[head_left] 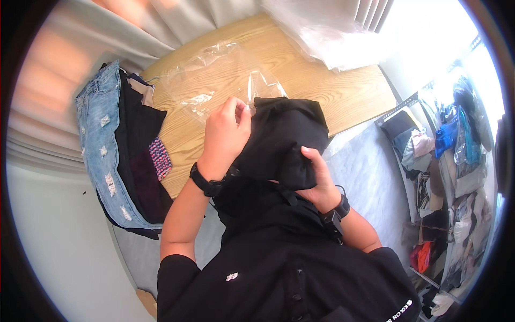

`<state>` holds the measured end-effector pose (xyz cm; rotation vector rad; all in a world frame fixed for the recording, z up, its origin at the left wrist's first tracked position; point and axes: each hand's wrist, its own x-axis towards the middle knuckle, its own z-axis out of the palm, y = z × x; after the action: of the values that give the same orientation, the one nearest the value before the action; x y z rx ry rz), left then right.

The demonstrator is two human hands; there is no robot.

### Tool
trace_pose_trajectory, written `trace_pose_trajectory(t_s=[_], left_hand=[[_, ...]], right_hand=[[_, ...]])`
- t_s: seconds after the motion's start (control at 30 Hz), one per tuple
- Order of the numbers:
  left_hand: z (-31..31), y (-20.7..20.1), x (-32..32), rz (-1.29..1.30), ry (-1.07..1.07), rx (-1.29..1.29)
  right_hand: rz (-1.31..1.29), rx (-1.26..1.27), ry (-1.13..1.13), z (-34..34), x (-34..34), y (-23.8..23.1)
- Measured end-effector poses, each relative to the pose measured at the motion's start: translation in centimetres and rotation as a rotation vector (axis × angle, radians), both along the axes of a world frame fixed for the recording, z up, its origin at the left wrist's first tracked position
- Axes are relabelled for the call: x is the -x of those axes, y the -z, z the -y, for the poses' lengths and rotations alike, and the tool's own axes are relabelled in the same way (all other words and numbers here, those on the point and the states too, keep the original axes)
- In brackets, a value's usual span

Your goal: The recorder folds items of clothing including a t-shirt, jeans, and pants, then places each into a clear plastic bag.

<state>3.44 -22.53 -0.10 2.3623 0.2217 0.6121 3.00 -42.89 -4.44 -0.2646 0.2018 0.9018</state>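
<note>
The right hand (323, 185) is clamped on a folded black cloth (287, 137) at the table's (348, 99) near edge, while the left hand (230, 126) has thumb and fingertips together at its far left corner; whether anything is pinched there I cannot tell. A clear bag (214, 78) lies just beyond, partly covered by hand and cloth, with jeans (104, 129) left, plastic (322, 40) at the far end and a crowded rack (456, 161) right.

Pale curtain (59, 91) at left, crowded shelving (406, 102) at right
</note>
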Motion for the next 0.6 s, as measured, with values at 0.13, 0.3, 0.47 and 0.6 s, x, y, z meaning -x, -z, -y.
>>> trace_pose_trajectory(t_s=[0.13, 0.3, 0.47, 0.6], left_hand=[[-0.3, 0.8, -0.2, 0.042, -0.004, -0.038], [-0.6, 0.8, -0.2, 0.106, 0.117, -0.079], [-1.8, 1.0, 0.6, 0.098, 0.024, -0.134], [-1.4, 1.0, 0.5, 0.122, -0.015, -0.118]], right_hand=[[-0.01, 0.148, -0.137, -1.4, -0.5, -0.4], [0.012, 0.177, -0.247, -2.5, -2.6, 3.3], [-0.025, 0.102, -0.016, -2.7, -3.8, 1.2], [0.037, 0.264, 0.303, -3.3, -2.7, -0.2]])
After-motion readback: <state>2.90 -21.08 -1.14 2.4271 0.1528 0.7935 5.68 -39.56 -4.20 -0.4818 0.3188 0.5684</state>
